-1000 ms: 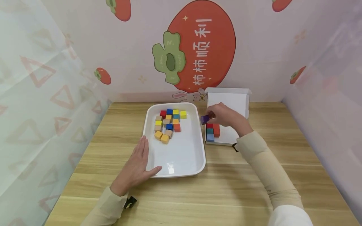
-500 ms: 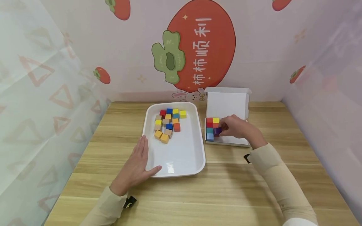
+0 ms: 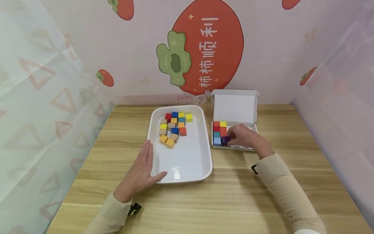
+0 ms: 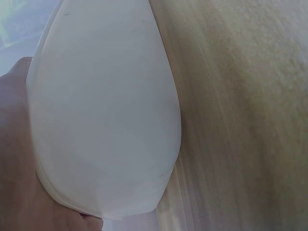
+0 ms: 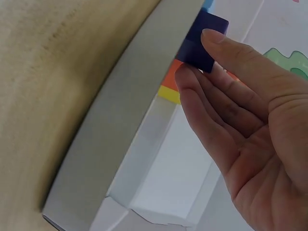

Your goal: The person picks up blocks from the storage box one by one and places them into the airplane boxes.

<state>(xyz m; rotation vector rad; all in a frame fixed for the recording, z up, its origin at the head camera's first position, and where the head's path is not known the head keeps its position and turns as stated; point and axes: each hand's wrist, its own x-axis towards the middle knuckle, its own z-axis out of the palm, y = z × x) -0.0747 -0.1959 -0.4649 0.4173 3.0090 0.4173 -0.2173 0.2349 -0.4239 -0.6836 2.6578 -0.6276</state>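
My right hand [image 3: 242,135] pinches a purple cube [image 3: 225,140] between thumb and fingers, at the near side of a shallow white cardboard box [image 3: 233,148]. In the right wrist view the thumb lies on one face of the purple cube [image 5: 204,41]. Left of it in the box is a light blue cube [image 3: 217,141]; teal, red, orange and yellow cubes fill the rest of two columns. My left hand [image 3: 139,170] rests with straight fingers on the left rim of a white tray [image 3: 190,165]. The left wrist view shows the outer wall of the tray [image 4: 106,110] against that hand.
Several loose cubes in yellow, blue, red and plain wood, among them an orange-yellow cube [image 3: 170,143], lie in the tray's far left part. The box's raised lid [image 3: 234,109] leans near the printed wall [image 3: 263,48]. Everything stands on a wooden table [image 3: 193,208].
My right hand has carried the purple cube from above the gap between tray and box, rightward and then toward me, down beside the light blue cube. The left hand has stayed put.
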